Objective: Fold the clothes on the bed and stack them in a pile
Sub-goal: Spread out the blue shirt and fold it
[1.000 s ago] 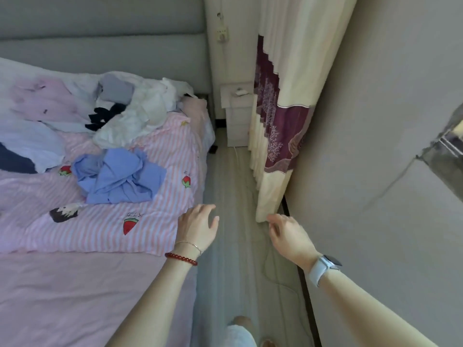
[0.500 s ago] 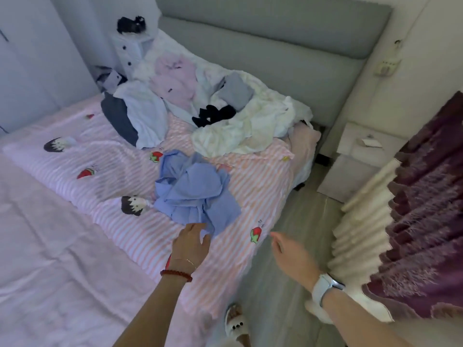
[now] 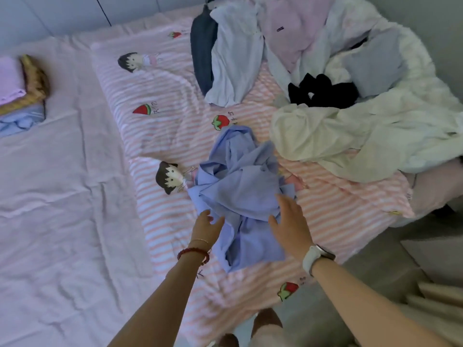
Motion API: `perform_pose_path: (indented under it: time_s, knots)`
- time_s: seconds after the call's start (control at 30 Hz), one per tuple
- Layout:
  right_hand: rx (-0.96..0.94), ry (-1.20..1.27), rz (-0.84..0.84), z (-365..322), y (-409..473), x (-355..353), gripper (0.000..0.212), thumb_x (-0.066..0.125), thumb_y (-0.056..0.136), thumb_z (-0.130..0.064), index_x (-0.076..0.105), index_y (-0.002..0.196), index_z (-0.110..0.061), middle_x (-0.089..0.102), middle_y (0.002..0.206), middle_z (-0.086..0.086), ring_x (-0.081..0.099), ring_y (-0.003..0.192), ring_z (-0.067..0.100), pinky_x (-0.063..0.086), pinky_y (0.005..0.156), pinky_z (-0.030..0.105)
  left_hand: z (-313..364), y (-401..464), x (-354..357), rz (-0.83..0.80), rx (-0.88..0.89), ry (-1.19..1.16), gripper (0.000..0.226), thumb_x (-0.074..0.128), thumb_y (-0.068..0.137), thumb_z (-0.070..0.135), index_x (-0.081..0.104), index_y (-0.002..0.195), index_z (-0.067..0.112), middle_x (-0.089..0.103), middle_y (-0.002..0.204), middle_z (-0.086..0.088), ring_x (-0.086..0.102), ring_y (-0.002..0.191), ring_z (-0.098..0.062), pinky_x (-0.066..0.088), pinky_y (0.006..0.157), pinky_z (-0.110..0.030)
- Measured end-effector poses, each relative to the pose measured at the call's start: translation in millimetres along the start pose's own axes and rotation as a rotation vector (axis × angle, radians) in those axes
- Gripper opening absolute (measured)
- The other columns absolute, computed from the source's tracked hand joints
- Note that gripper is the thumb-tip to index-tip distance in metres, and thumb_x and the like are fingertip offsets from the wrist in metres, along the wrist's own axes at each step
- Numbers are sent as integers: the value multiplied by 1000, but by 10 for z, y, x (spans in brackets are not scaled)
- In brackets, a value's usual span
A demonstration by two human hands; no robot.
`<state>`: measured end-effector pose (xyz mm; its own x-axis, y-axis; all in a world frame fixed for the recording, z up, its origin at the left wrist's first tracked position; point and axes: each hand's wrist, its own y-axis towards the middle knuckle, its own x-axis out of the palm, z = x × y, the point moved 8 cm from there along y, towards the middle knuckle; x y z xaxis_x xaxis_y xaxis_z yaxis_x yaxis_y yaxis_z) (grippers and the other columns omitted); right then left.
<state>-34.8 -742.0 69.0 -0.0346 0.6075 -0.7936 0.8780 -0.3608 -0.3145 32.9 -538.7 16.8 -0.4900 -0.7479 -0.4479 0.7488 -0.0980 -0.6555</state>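
Note:
A crumpled light blue garment (image 3: 240, 186) lies on the pink striped blanket (image 3: 160, 136). My left hand (image 3: 206, 225) reaches to the garment's near left edge, fingers spread and relaxed. Over its near right part hovers my right hand (image 3: 290, 226), fingers straight, holding nothing. Behind the garment sits a heap of loose clothes: a cream piece (image 3: 350, 136), a black piece (image 3: 323, 92), a pale blue shirt (image 3: 235, 53), a dark navy piece (image 3: 201, 46) and a pink top (image 3: 295, 26). At the far left stands a small pile of folded clothes (image 3: 22, 91).
The plain pink sheet (image 3: 55, 196) covers the bed's left half. Grey floor (image 3: 400, 249) runs along the bed's right side. A cream curtain hem (image 3: 436, 294) shows at lower right. My feet (image 3: 253, 326) stand at the bed's edge.
The view swung from the floor and curtain onto the bed. Both hands came forward and now reach the blue garment, the right hand moving in from over the floor.

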Motion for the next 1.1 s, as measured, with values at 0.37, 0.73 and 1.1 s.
perform_pose_path:
  time_s: [0.37, 0.73, 1.1]
  knots:
    - [-145, -87, -280, -21, 1131, 568, 73, 55, 90, -24, 13, 148, -18, 51, 127, 16, 54, 104, 37, 47, 78, 45, -72, 248, 342, 165, -171, -317, 27, 40, 95, 7, 37, 69, 15, 43, 69, 0, 43, 75, -19, 30, 57, -25]
    - [-203, 94, -591, -369, 205, 874, 41, 53, 92, -28, 35, 56, -20, 34, 38, -5, 32, 38, 8, 22, 46, 21, -773, -251, -706, 415, -131, -478, 23, 47, 95, 10, 48, 72, 5, 43, 72, -10, 35, 71, -17, 28, 60, -27]
    - [-543, 338, -506, -3056, -379, 1515, 39, 57, 91, -19, 48, 129, -14, 61, 119, 5, 56, 107, 20, 43, 88, 26, -2557, -960, -2869, 969, -308, -829, 27, 36, 90, 7, 42, 65, 15, 47, 81, -13, 41, 81, -22, 39, 75, -34]
